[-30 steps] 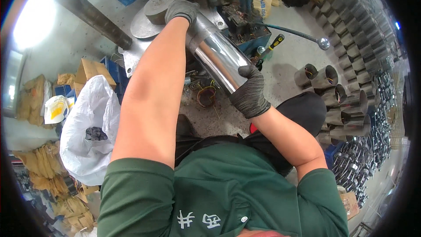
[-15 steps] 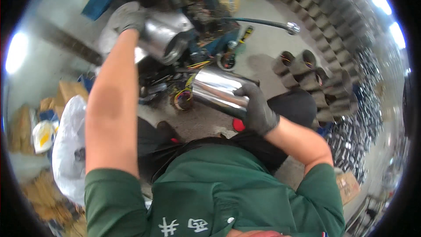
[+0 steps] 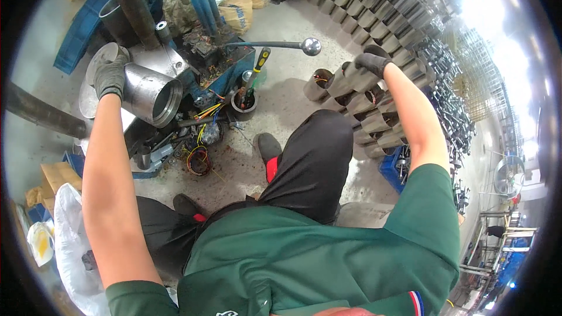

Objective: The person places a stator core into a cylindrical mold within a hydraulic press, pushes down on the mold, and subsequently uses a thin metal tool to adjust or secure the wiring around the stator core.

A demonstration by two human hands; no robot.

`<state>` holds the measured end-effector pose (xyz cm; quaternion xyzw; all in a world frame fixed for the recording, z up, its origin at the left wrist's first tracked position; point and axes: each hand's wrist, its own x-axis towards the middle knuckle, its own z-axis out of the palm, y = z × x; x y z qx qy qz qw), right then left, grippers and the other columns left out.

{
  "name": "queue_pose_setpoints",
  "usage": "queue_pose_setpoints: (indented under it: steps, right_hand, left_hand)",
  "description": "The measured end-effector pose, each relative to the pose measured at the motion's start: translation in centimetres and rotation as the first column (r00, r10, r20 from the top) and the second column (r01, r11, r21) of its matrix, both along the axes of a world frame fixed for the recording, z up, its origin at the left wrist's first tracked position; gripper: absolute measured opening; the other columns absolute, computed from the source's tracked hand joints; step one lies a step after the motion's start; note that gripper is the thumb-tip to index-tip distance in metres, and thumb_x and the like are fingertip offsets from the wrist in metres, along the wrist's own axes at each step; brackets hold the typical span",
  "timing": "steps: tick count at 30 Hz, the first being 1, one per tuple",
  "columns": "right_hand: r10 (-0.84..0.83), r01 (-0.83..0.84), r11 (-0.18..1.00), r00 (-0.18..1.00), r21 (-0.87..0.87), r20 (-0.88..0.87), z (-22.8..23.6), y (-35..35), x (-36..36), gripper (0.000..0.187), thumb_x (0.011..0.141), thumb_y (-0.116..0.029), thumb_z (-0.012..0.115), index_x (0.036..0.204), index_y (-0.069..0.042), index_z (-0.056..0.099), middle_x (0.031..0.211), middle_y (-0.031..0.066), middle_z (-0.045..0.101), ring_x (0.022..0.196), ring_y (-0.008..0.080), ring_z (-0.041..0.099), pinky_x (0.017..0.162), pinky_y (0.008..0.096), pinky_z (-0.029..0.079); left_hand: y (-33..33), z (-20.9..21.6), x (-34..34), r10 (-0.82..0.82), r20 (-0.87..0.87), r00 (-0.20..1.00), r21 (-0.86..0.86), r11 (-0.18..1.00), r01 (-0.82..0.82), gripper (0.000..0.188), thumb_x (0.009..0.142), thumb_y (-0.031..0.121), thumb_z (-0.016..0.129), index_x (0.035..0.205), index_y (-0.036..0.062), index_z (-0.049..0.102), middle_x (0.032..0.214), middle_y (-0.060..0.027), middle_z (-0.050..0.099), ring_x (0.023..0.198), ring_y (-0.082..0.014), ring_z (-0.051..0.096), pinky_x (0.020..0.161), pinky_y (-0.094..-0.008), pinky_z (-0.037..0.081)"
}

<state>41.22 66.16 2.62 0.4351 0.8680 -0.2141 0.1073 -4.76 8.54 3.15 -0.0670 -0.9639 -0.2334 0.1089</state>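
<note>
My left hand [image 3: 110, 77], in a dark grey glove, is closed around the back end of a steel cylinder [image 3: 149, 93]. The cylinder lies on its side, with its open rim turned to the right, beside a round metal disc [image 3: 100, 61]. Out to the right, my right hand [image 3: 373, 62], also gloved, is on a metal tube [image 3: 349, 79] at the top of a group of similar tubes. Its fingers are curled over the tube's upper part, and their tips are partly hidden. Coloured wires show inside a neighbouring tube [image 3: 321, 77].
A lever with a ball knob [image 3: 311, 46] juts over the floor from a blue machine [image 3: 234, 67]. A screwdriver [image 3: 258, 67] stands in a round pot [image 3: 244, 102]. A wire coil [image 3: 198, 161] lies on the floor. Rows of tubes [image 3: 374, 14] and heaped bolts [image 3: 451, 105] fill the right.
My right hand has carried the shiny tube from in front of me to the group of tubes at the right. My left hand stays at the steel cylinder. The view has shifted rightward.
</note>
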Motion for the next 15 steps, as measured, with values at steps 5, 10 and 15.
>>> queue_pose_setpoints:
  steps: [5, 10, 15]
  right_hand:
    - [-0.254, 0.202, 0.952, 0.942, -0.232, -0.221, -5.7, 6.8, 2.0, 0.02, 0.086, -0.025, 0.062, 0.091, -0.008, 0.071, 0.088, 0.0032, 0.066, 0.081, 0.0172, 0.057, 0.075, 0.0335, 0.049]
    - [-0.306, 0.239, 0.934, 0.917, -0.264, -0.254, -6.3, 8.3, 5.3, 0.055, 0.092, -0.045, 0.063, 0.118, 0.003, 0.071, 0.118, 0.015, 0.071, 0.112, 0.0272, 0.062, 0.098, 0.0384, 0.047]
    - [-0.015, -0.195, 0.826, 0.93, 0.529, 0.366, -0.4, 4.1, 2.4, 0.068, 0.094, -0.064, 0.053, 0.119, -0.003, 0.073, 0.128, 0.0255, 0.066, 0.122, 0.0409, 0.062, 0.1, 0.0506, 0.05]
  left_hand:
    - [-2.2, 0.0, 0.7, 0.072, -0.134, 0.988, -0.032, 0.997, -0.076, 0.089, 0.086, 0.069, 0.063, 0.142, 0.0001, 0.059, 0.148, -0.0228, 0.056, 0.141, -0.0346, 0.05, 0.118, -0.0391, 0.035]
    - [0.8, 1.5, 2.5, 0.085, 0.087, 0.993, -0.089, 0.993, -0.077, 0.102, 0.087, 0.074, 0.054, 0.153, -0.0026, 0.044, 0.155, -0.0258, 0.046, 0.145, -0.0384, 0.044, 0.123, -0.0451, 0.029]
    - [1.2, 2.5, 4.4, 0.152, 0.014, 0.988, 0.007, 0.988, -0.152, 0.054, 0.097, 0.041, 0.051, 0.128, 0.0002, 0.068, 0.131, -0.0255, 0.066, 0.123, -0.0377, 0.064, 0.106, -0.0476, 0.05]
